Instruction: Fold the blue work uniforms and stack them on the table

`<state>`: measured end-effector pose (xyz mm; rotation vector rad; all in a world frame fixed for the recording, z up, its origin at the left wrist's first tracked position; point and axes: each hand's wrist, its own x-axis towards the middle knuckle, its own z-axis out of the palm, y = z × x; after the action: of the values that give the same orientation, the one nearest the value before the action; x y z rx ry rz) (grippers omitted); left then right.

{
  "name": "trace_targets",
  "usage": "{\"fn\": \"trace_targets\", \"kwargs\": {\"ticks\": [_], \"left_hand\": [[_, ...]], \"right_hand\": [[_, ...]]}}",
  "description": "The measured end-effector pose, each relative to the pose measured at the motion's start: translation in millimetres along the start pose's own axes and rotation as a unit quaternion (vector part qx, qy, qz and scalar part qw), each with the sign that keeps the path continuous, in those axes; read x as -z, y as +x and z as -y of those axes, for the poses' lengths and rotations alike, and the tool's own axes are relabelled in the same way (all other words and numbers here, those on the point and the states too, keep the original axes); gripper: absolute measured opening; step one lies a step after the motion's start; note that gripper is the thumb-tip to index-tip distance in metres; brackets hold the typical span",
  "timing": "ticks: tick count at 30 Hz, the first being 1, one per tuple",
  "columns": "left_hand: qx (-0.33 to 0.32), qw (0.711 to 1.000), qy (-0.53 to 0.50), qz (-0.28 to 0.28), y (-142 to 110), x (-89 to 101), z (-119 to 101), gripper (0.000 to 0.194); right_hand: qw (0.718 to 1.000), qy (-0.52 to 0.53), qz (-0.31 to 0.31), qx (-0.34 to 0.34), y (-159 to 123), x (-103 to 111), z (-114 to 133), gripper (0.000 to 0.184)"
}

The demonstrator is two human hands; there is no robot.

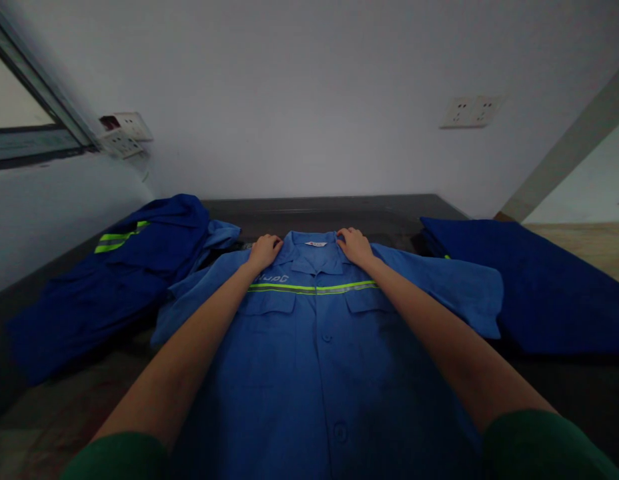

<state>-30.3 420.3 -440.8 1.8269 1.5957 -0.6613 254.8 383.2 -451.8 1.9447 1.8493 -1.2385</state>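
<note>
A light blue short-sleeved work shirt (309,373) lies spread front side up, its collar at the far end and its buttons down the middle. A yellow-green and grey reflective stripe (314,290) crosses the chest above two flap pockets. My left hand (266,251) is at the shoulder left of the collar, fingers curled over the cloth. On the opposite shoulder, right beside the collar, my right hand (356,245) has its fingers bent onto the fabric. The fingertips of both hands are partly hidden.
Dark blue clothing (124,273) with a reflective band lies heaped at the left. A folded dark blue garment (529,287) lies at the right. The dark table (319,205) meets a white wall with sockets (470,112).
</note>
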Motion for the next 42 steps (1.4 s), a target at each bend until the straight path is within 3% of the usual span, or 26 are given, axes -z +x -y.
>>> {"fn": "trace_targets", "kwargs": {"ticks": [7,11,14,18,21,23,26,30,37,42], "left_hand": [[0.026,0.999,-0.012,-0.025,0.2,-15.6,-5.0,0.026],[0.027,0.998,-0.031,-0.04,-5.1,2.1,1.0,0.03],[0.014,0.998,-0.043,-0.05,-21.3,37.7,29.9,0.032],[0.024,0.999,-0.031,-0.016,-70.6,87.9,102.5,0.037],[0.072,0.996,0.023,0.052,-116.5,106.2,151.5,0.037],[0.093,0.992,0.031,0.081,-139.9,108.1,171.2,0.037],[0.122,0.988,0.019,0.091,-156.1,103.8,185.4,0.042],[0.131,0.988,0.026,0.079,-155.3,98.0,199.4,0.042],[0.134,0.979,0.142,0.057,-152.0,102.8,240.0,0.041],[0.151,0.983,0.098,0.041,-146.5,113.6,234.1,0.04]], "right_hand": [[0.999,-0.034,-0.01,-0.029,-4.6,-21.6,5.5,0.039],[0.999,-0.029,-0.017,-0.023,-5.2,-19.4,4.8,0.039],[0.999,-0.015,-0.042,-0.012,-9.1,-12.0,6.2,0.039],[0.996,0.011,-0.09,0.018,-17.9,1.0,17.2,0.04],[0.992,0.037,-0.101,0.059,-24.0,8.4,42.4,0.039],[0.99,0.051,-0.074,0.107,-27.7,9.8,67.7,0.038],[0.985,0.052,-0.002,0.167,-32.8,3.5,107.6,0.041],[0.987,0.037,0.058,0.147,-39.5,-15.2,138.8,0.046],[0.989,0.009,0.048,0.138,-46.2,-29.9,140.3,0.043],[0.989,0.007,0.045,0.138,-46.2,-28.4,140.3,0.042]]}}
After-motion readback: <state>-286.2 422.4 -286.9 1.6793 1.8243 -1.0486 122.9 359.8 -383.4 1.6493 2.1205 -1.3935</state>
